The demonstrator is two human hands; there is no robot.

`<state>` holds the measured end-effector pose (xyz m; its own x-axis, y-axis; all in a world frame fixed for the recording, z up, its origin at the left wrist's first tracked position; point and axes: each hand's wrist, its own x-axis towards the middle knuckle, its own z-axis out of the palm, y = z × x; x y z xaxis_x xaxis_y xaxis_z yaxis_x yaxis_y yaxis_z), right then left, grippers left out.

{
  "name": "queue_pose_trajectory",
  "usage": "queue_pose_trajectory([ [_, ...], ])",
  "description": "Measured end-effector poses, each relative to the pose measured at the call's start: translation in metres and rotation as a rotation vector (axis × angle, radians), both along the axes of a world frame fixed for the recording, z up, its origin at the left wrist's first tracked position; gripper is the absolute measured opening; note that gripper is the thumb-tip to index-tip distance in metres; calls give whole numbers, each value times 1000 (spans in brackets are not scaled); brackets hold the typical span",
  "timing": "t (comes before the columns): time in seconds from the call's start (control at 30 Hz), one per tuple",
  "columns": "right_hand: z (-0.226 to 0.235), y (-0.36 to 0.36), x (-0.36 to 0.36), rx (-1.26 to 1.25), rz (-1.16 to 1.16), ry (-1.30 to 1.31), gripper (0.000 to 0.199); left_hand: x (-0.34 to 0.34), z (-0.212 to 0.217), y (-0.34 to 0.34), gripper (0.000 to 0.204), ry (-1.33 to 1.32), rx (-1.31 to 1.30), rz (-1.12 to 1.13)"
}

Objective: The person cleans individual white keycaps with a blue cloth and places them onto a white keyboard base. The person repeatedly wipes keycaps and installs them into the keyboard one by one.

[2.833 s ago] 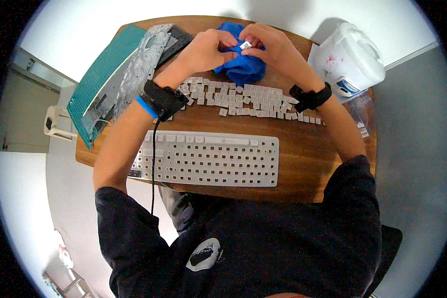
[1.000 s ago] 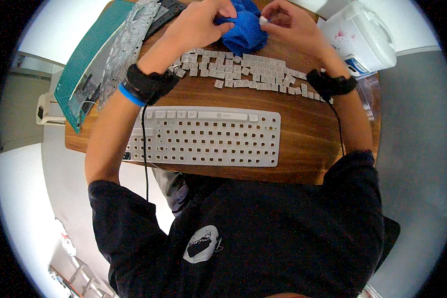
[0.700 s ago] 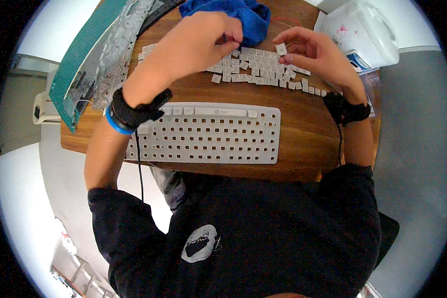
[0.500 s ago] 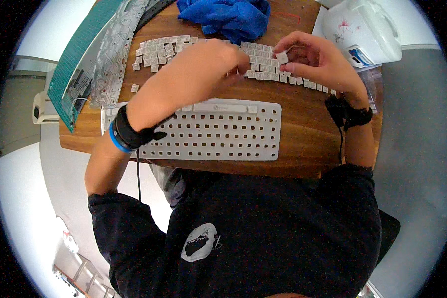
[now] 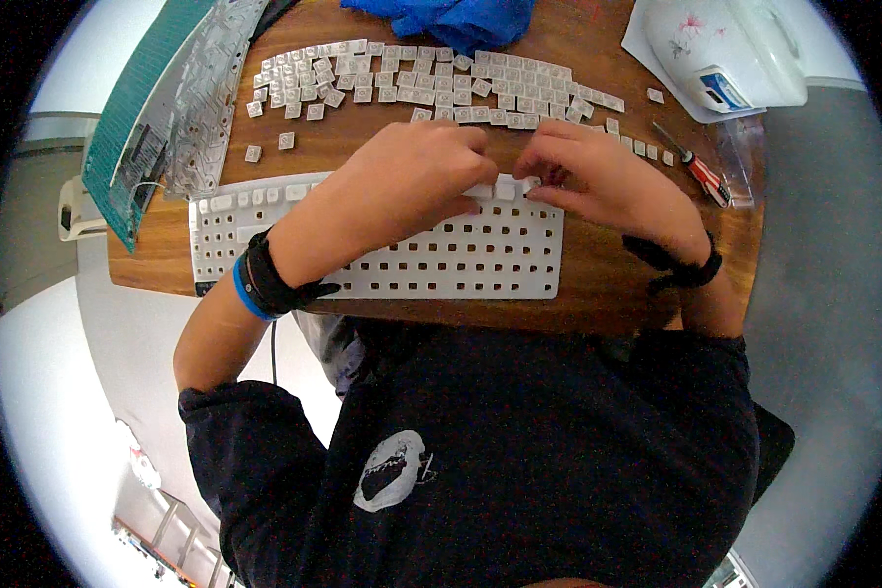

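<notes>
A white keyboard case (image 5: 382, 276) with rows of square holes lies on the wooden table before me, white keycaps (image 5: 247, 198) lining its far edge. At its far right corner my right hand (image 5: 608, 176) pinches a single white keycap (image 5: 530, 184). My left hand (image 5: 421, 171) arches over the case with bent fingers, its fingertips at the far row just left of that corner. Whatever lies between the left fingertips is hidden. Beyond both hands spreads a group of loose keycaps (image 5: 416, 96), partly in rows, partly jumbled.
A red-handled screwdriver (image 5: 706, 178) lies at the right, near a clear plastic bag (image 5: 743, 157). Blue cloth (image 5: 451, 20) and a white container (image 5: 725, 49) stand at the back. Clear sheets (image 5: 191, 127) rest on a green mat (image 5: 108, 171) at the left.
My right hand has carried the keycap from the loose group to the far right corner of the case. My left hand has come nearer too. The screwdriver has come into sight.
</notes>
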<state>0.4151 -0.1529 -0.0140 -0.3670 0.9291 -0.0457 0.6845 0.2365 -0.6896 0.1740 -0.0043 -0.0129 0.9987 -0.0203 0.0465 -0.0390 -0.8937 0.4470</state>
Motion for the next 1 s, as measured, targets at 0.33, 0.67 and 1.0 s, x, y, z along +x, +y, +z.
queue_pose_trajectory([
  [0.33, 9, -14, -23, -37, -134, -156, 22, 0, -1, -1, 25, -42, 1, 8],
  [0.67, 12, -23, -38, 59, -157, -300, 13, 2, -6, -2, 23, -38, 31, 4],
  [1.0, 2, -23, -35, 145, -175, -268, 15, 6, -3, -6, 21, -36, 98, -14],
])
